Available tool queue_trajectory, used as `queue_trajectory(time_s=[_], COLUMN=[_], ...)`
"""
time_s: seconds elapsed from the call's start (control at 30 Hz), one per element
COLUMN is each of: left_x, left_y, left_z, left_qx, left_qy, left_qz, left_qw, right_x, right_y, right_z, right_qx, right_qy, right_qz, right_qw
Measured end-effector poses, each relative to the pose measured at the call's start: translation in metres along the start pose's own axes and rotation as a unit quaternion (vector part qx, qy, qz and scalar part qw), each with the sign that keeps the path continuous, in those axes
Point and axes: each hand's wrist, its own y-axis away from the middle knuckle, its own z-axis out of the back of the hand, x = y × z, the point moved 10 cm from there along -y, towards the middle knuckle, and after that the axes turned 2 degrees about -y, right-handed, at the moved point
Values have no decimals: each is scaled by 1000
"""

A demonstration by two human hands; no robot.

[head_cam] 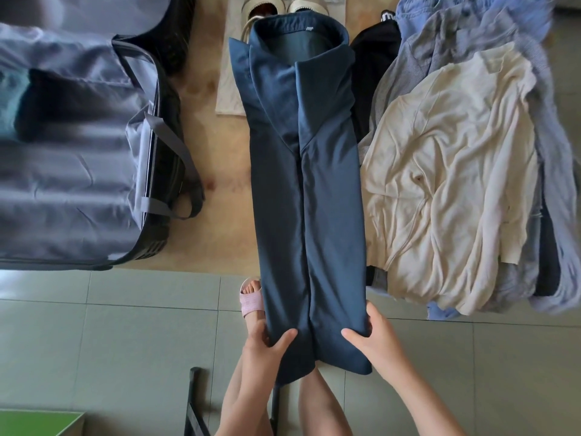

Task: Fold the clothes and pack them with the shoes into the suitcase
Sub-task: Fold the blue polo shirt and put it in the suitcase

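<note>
Both hands, left (271,339) and right (375,336), pinch the navy shirt's (309,196) hem.

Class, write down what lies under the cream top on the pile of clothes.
Under the cream top, edges of a grey garment and a light blue garment stick out. It covers their middles, so how many pieces lie beneath cannot be seen.

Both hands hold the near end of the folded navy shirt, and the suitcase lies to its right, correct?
No: the head view shows the suitcase lying left of the navy shirt. The left hand and right hand do hold its near end.
</note>
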Motion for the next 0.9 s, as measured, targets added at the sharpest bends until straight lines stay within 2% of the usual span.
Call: queue_trajectory(time_s=[0.13, 0.23, 0.47, 0.67, 0.9], left_x=[-3, -6, -8, -12, -31], left_y=[3, 8, 9, 16, 38], left_z=[-12, -14, 1, 5, 5], left_qx=[51, 78, 32, 28, 22], left_qy=[39, 26, 6, 1, 73], left_qz=[1, -10, -7, -5, -56], left_qw=[998, 997, 999, 1000, 995], right_x=[-1, -3, 3, 9, 19], right_y=[4, 5, 13, 14, 25], right_z=[4, 7, 6, 3, 18], right_qx=[-21, -33, -27, 4, -11], right_qy=[-27, -32, -23, -24, -21], right_qz=[-6, -19, 34, 41, 73], right_qw=[999, 999, 999, 999, 997])
